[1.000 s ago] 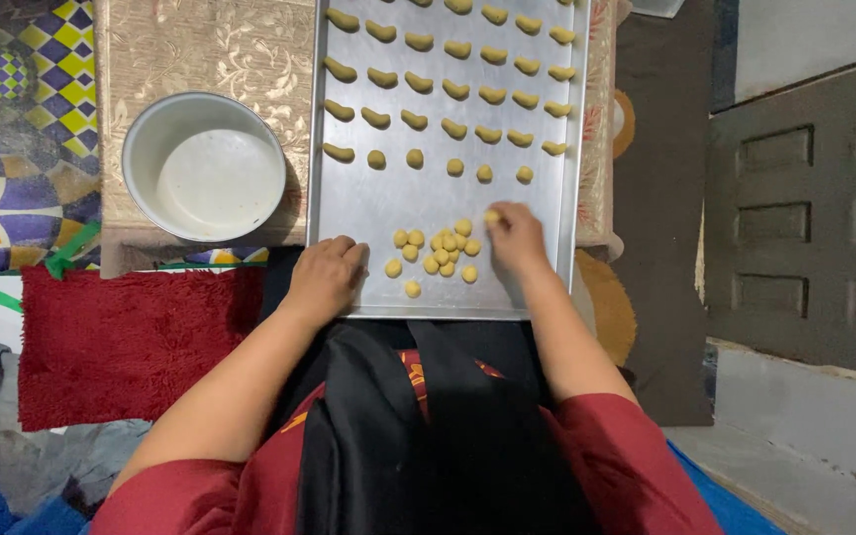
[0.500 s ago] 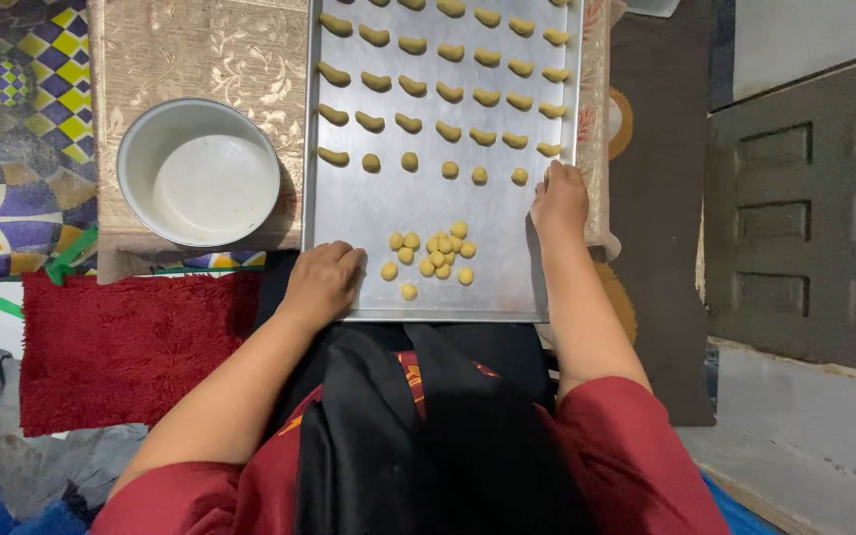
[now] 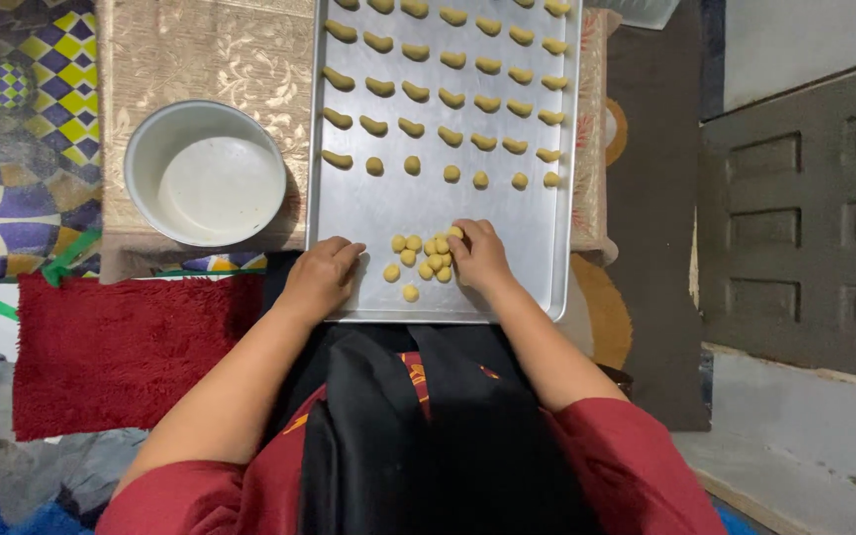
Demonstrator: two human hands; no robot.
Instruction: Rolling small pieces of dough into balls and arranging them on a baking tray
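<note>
On the near end of the big metal baking tray (image 3: 547, 248), right by its front rim, the right hand (image 3: 479, 256) is sitting on a little heap of loose dough balls (image 3: 420, 256), fingertips (image 3: 457, 236) curled down and touching the ones at the heap's right edge. The grip is looking half-clenched over the balls, but honestly I can't tell if it's actually pinching one or just resting on them. The left hand (image 3: 321, 277) is lying at the tray's near-left corner, fingers loosely curled against the metal, not grasping anything, just pressing on the tray floor beside the rim.

Further up the tray from the heap there's a row of round dough balls (image 3: 451, 172) spaced out across the width, and beyond that, rows of little crescent-shaped dough pieces (image 3: 451, 97) are running all the way to the far end. The first piece at the left end of the round-ball row is looking crescent-shaped too.

Just left of the tray, a white bowl (image 3: 205, 173) is sitting on a gold patterned cloth (image 3: 210, 50) covering the low surface. Near-left of the tray a red shaggy rug (image 3: 121, 347) is lying on the floor, and far left of it there's a colourful patterned mat (image 3: 12, 119). Right of the tray a dark panelled door (image 3: 804, 218) is showing
</note>
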